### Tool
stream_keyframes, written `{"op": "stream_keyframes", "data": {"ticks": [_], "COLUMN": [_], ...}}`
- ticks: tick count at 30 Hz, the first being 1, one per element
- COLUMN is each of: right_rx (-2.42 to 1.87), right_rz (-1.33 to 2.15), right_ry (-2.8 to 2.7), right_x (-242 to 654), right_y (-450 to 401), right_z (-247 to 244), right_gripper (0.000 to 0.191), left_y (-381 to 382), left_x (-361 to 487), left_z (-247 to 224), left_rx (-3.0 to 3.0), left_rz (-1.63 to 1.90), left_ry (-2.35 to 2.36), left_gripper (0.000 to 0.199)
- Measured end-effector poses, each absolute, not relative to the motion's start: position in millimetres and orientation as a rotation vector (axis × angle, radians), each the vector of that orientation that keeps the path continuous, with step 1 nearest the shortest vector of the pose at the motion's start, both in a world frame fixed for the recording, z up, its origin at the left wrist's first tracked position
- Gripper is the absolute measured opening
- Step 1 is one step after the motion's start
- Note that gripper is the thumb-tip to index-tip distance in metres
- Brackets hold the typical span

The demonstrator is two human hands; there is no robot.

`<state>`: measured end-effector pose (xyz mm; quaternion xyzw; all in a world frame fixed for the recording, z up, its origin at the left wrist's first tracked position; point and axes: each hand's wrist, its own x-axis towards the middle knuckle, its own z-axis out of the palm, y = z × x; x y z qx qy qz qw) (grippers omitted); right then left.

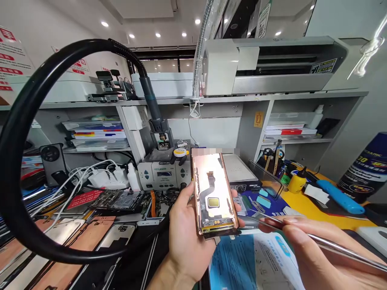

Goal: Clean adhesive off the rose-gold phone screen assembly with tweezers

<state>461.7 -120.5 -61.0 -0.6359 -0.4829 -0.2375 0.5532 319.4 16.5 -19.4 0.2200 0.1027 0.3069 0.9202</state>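
My left hand [189,233] grips a phone screen [208,181] by its edges, fingers behind it and thumb along the left side. Its copper-coloured back faces me, with a dark flex cable running down to a small gold square near the lower end. On the right, my right hand [314,245] pinches a pair of metal tweezers [320,241]. Their tips point left, close to the screen's lower right edge; whether they touch it I cannot tell.
A black hose [9,161] loops across the left side. Behind the hands stands a grey soldering station [165,175]. Several phone screens [75,249] lie at lower left, beside opened phone parts [121,203]. A blue-handled tool [340,196] and a dark spray can [367,169] are at right.
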Motion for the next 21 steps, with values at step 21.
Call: {"op": "stream_keyframes", "data": {"ticks": [21], "right_rx": [-1.416], "right_rz": [-0.337], "right_ry": [-1.181], "right_x": [450], "right_y": [-120], "right_z": [-50], "right_gripper": [0.019], "left_y": [22], "left_x": [318], "left_z": [-21], "left_rx": [0.435], "left_rz": [0.565], "left_ry": [0.289], "left_gripper": [0.053]}}
